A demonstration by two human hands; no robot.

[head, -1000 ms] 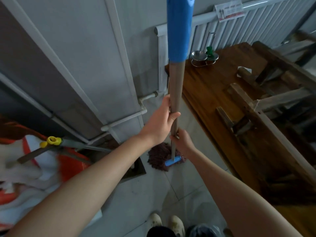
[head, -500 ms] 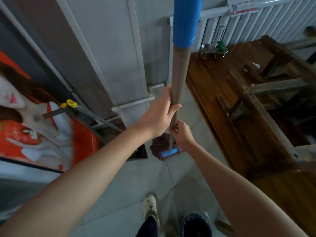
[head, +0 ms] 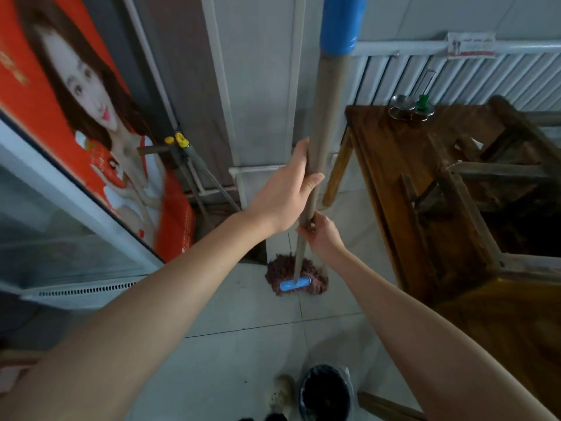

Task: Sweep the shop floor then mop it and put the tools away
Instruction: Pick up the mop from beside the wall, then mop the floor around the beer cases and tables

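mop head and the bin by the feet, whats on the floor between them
Only bare tile floor lies between the mop head and the bin, seen in the head view.

The floor (head: pixel 243 302) is pale tile with thin grout lines. The rear wall (head: pixel 258 71) is grey panelling with vertical trims. A white radiator (head: pixel 455 74) runs along the wall at right, carrying a label (head: pixel 470 45). A brown wooden surface (head: pixel 403 165) stands below it, with upturned wooden furniture (head: pixel 501 153) stacked on top. An orange poster (head: pixel 76 95) covers the left side. Lighting is dim and even.
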